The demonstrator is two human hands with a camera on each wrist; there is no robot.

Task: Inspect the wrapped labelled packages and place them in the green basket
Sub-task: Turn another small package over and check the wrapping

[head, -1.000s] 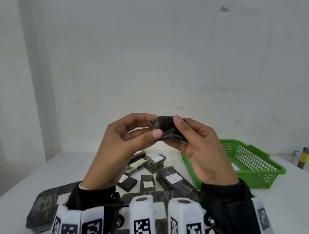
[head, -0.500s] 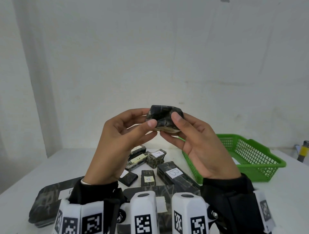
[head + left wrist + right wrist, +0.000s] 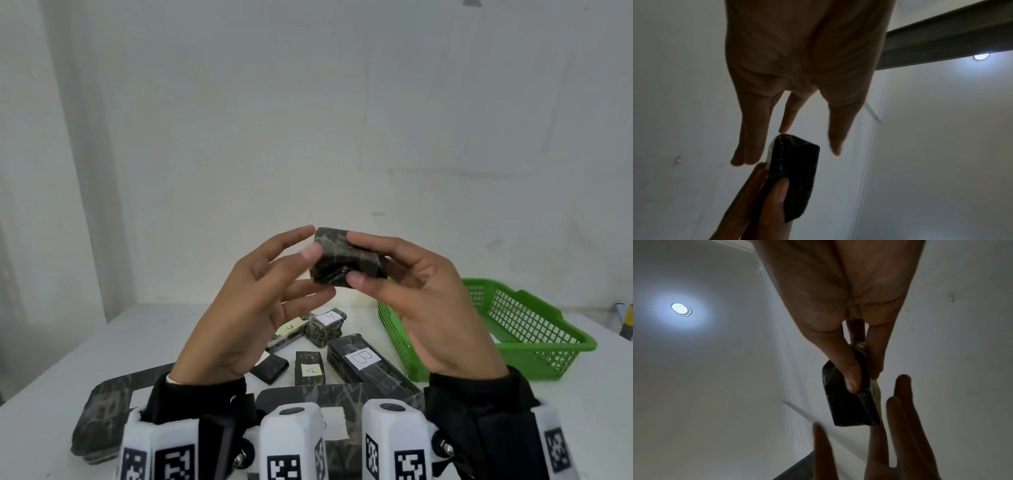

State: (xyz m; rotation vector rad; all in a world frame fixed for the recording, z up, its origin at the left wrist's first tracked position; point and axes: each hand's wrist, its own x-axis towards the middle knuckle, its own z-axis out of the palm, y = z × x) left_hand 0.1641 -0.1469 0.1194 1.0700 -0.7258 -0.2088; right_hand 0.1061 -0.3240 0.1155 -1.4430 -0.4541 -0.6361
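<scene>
A small package wrapped in dark camouflage tape is held up at chest height, above the table. My right hand pinches it between thumb and fingers. The fingers of my left hand are stretched out at the package's left end, with the thumb tip at its corner. In the left wrist view the left hand has straight fingers, one tip touching the package. In the right wrist view the right hand grips the package. No label shows on it. The green basket stands on the table at the right.
Several wrapped packages lie on the white table below my hands: a small block labelled A, a long one labelled B, a flat one labelled A, and a large flat one at the front left. A white wall stands behind.
The package has been turned in my hands and shifted to the right. My left hand has loosened its pinch and its fingers have straightened, while the right hand has kept hold.
</scene>
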